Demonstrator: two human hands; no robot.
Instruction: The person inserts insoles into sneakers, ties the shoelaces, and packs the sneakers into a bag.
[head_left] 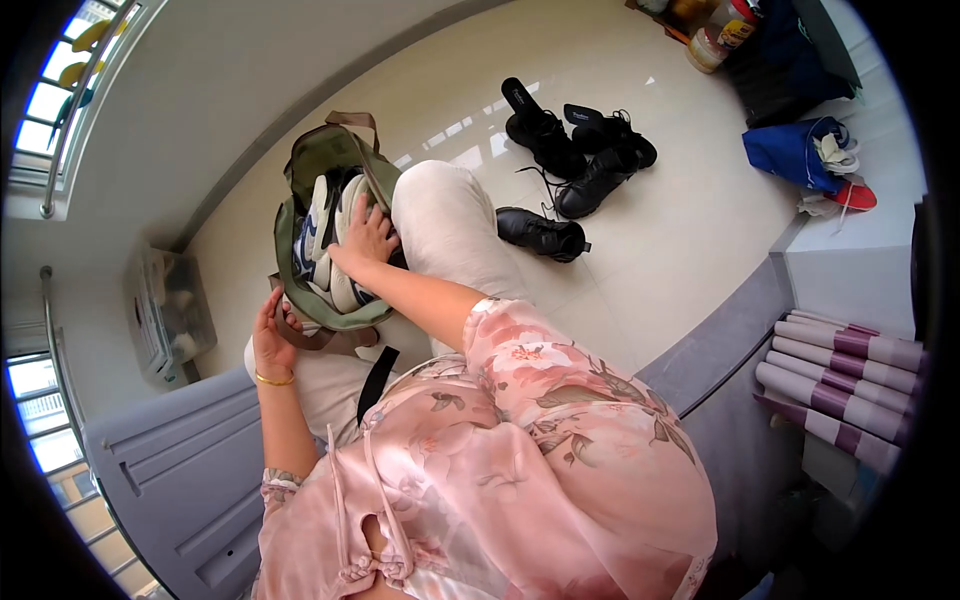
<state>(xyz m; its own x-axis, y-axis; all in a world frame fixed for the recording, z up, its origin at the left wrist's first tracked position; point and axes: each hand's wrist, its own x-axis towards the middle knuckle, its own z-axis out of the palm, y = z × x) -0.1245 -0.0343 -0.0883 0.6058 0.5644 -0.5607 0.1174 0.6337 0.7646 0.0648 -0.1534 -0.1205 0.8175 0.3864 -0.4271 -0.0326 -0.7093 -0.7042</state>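
An olive-green bag (284, 243) with brown straps gapes open on the floor by my legs. Pale sneakers (316, 222) with dark blue and black parts are packed inside it. My right hand (367, 240) lies on top of the shoes, fingers spread and stretched out, near the bag's right side. At the bag's near left edge, my left hand (273, 335) has its fingers curled around a brown strap (316, 340). Part of the shoes is hidden beneath my right hand and forearm.
Several black lace-up boots (600, 182) and black insoles (519, 97) lie right of my knee. A clear plastic box (178, 305) stands left. Farther right are a blue bag (790, 155), jars (708, 50) and striped purple-and-white folded fabric (840, 385).
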